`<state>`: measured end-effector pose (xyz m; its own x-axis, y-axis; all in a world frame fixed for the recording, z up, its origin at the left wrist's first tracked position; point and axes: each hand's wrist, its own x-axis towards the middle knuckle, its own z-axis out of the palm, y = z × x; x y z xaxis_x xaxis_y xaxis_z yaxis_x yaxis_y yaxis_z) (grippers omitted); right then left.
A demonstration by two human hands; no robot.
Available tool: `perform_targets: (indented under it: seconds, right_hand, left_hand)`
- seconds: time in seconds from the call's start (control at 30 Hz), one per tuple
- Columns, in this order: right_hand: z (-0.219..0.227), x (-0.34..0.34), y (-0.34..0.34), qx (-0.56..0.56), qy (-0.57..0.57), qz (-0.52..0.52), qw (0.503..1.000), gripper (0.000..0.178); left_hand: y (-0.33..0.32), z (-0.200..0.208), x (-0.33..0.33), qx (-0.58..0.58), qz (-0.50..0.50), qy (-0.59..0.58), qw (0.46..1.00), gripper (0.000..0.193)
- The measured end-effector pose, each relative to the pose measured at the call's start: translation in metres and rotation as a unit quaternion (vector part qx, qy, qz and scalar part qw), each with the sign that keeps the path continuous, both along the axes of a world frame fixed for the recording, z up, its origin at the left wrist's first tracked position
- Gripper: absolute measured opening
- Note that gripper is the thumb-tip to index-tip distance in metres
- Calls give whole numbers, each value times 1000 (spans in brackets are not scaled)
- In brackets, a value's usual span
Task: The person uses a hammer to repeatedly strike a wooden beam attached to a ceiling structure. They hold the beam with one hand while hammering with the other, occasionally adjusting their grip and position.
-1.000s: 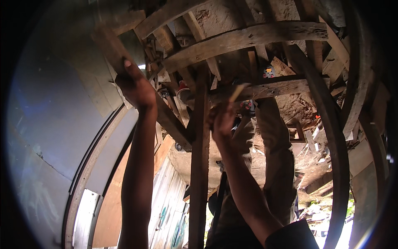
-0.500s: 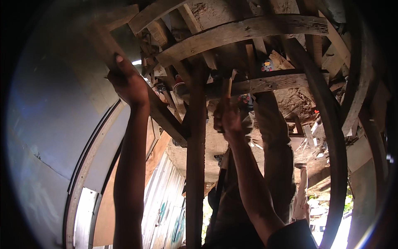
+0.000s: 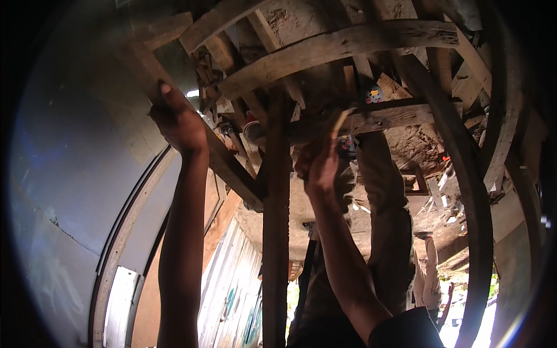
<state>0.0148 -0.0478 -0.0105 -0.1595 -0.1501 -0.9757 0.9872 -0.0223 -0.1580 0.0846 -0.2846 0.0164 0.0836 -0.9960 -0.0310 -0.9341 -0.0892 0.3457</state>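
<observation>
My left hand is closed round a diagonal wooden plank, its thumb lying along the wood. The plank runs from the upper left down to an upright timber post. Right of that post, my right hand is wrapped round the pale wooden handle of a hammer. The hammer's head is dark and smeared by motion. It is close to a short horizontal beam of the wooden frame. A curved beam spans the frame above both.
Another curved timber bends down the right side. A large grey-blue panel fills the left, and a pale corrugated sheet stands below it. Wood scraps litter the ground. Another person stands at the lower right.
My right hand has turned, and the hammer handle now tilts to the right instead of standing upright. My left hand keeps its grip on the plank. More of the other person shows.
</observation>
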Motion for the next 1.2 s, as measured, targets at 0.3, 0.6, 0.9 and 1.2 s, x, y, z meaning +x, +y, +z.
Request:
perform_targets:
  seconds: [0.3,0.6,0.9,1.2]
  right_hand:
    - [-12,10,-3,-3,-108,144,984,53]
    - [-4,8,-15,5,-11,75,997,55]
    - [-1,-92,9,62,119,-55,989,48]
    - [6,-38,-21,-24,-121,42,991,47]
  left_hand:
    - [1,7,-9,19,36,0,999,88]
    - [4,5,-11,-1,-7,12,1000,86]
    - [3,6,-3,16,32,13,999,85]
    - [4,9,-7,31,49,-9,998,87]
